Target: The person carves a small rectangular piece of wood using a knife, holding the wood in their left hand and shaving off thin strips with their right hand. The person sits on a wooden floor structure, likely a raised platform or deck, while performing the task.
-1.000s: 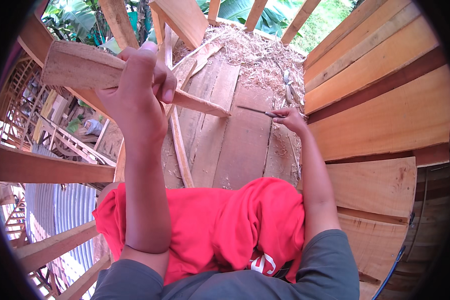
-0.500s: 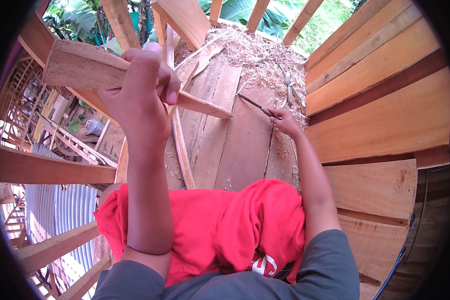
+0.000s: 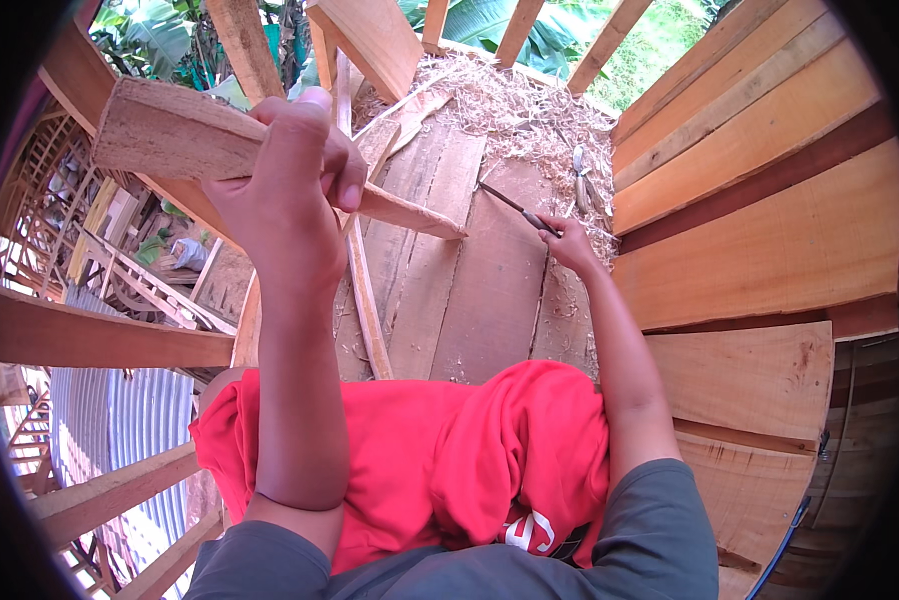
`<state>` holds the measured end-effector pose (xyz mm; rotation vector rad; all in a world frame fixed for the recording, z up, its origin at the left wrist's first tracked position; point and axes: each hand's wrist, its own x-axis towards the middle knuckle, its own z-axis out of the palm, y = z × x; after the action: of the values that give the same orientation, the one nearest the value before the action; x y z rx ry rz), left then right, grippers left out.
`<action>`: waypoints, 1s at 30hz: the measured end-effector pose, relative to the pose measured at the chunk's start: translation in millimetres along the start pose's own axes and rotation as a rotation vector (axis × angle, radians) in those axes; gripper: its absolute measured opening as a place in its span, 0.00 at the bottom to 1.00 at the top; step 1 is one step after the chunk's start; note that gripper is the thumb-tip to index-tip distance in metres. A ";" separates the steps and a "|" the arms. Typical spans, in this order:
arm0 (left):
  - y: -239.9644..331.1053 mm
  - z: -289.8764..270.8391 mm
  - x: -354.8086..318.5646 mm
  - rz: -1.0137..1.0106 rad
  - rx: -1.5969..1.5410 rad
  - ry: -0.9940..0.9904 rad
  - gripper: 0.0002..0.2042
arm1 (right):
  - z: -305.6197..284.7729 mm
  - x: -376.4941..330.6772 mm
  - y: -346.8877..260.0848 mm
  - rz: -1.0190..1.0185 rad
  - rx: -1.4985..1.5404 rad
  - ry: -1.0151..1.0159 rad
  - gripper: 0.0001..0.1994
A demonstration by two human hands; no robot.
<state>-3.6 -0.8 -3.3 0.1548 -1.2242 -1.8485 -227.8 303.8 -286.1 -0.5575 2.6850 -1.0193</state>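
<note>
My left hand [image 3: 288, 190] is raised close to the camera and grips a tapered wooden piece [image 3: 185, 135], thick at the left and narrowing to a point at the right. Lower down, my right hand [image 3: 568, 240] holds a thin dark tool [image 3: 515, 205] whose shaft slants up to the left over the wooden floor planks [image 3: 470, 290]. My lap in red shorts [image 3: 420, 460] fills the lower middle.
Wood shavings [image 3: 530, 110] are heaped at the far end of the planks, with a small tool [image 3: 580, 170] lying among them. Curved plank walls [image 3: 770, 230] rise on the right. Open timber framing [image 3: 90, 335] on the left shows corrugated metal [image 3: 120, 420] far below.
My right hand has lifted the thin tool slightly, its tip moving up and left over the planks. The left hand and the wooden piece have stayed nearly still.
</note>
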 end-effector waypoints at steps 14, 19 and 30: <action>0.3 -0.7 0.2 0.011 0.019 -0.004 0.18 | 10.2 5.5 -9.8 0.107 -0.104 0.214 0.18; 0.1 -1.4 0.8 0.012 0.015 -0.008 0.18 | 7.7 10.0 -18.2 0.045 0.014 0.443 0.19; 1.3 0.9 -0.2 0.015 0.027 -0.006 0.18 | 20.6 9.7 -17.4 0.000 -0.024 0.203 0.18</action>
<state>-3.1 -0.3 -1.9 0.1544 -1.2514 -1.8218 -225.2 275.6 -290.2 -0.4820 2.8756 -1.0999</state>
